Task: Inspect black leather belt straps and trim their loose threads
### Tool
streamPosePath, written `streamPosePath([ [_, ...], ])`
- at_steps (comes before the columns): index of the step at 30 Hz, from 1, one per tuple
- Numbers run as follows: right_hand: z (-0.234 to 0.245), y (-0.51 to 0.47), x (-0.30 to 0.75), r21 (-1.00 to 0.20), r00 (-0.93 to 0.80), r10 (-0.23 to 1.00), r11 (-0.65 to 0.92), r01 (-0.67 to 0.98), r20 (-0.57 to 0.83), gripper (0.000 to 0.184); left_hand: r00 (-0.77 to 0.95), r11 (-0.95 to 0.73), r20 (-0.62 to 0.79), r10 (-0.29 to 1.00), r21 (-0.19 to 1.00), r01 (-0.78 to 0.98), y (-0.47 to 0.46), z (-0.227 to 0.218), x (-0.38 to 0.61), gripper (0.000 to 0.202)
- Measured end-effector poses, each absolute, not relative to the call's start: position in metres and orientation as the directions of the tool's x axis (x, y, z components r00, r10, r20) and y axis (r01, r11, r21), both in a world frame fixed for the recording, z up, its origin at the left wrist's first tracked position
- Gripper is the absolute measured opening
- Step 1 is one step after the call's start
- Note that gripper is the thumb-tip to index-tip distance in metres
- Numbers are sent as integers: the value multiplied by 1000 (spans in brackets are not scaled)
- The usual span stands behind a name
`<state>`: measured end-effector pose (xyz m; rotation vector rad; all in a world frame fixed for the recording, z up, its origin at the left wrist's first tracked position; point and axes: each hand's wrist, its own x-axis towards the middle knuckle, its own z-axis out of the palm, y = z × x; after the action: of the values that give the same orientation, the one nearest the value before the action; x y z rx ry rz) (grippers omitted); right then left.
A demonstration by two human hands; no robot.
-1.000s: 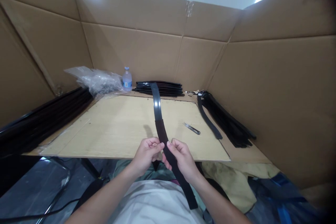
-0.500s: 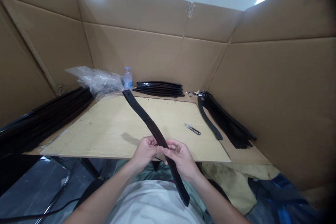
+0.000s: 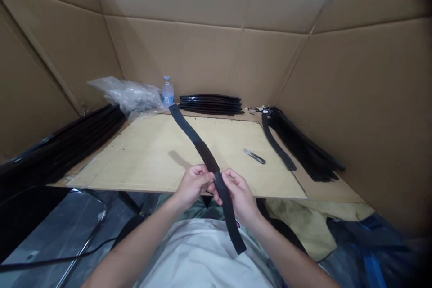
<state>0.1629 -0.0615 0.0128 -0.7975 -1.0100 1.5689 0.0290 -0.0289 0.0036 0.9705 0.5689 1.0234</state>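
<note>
A long, curved black strap with a small hole at its far end slants across the front edge of the table. A darker sleeve-like section covers its middle. My left hand pinches the strap from the left, just below that section. On the opposite edge, my right hand grips it with thumb and fingers. The strap's near end hangs over my lap. Thread snips lie on the board to the right, apart from both hands.
A pale board covers the table. Black strips are stacked at the left, the back and the right; a single curved strip lies beside the right pile. Plastic bags and a water bottle stand behind. Cardboard walls enclose the table.
The view has tipped downward a little. My fingers have shifted on the strap, and the lower edge of its darker middle section now shows above them. Both hands still hold it.
</note>
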Motion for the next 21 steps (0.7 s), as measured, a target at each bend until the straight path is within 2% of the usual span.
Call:
streamPosePath([
  [4, 15, -61, 165, -914, -213, 977, -75, -398, 12, 26, 359, 141, 23, 933, 895, -423, -26, 3, 28, 34],
  [9, 14, -59, 167, -914, -195, 980, -55, -401, 27, 19, 341, 116, 44, 939, 893, -435, -26, 5, 28, 32],
  [14, 9, -57, 169, -933, -163, 983, 21, -361, 85, 13, 300, 79, 53, 952, 908, -411, -22, 4, 26, 30],
  [17, 8, -55, 171, -948, -150, 983, 50, -315, 102, 23, 316, 89, 53, 947, 903, -420, -21, 3, 25, 29],
  [19, 9, -53, 172, -953, -184, 980, 13, -304, 72, 35, 353, 114, 47, 934, 899, -422, -21, 3, 23, 31],
  [21, 10, -51, 175, -961, -244, 969, -38, -272, 31, 38, 391, 135, 36, 920, 906, -401, -21, 2, 22, 31],
])
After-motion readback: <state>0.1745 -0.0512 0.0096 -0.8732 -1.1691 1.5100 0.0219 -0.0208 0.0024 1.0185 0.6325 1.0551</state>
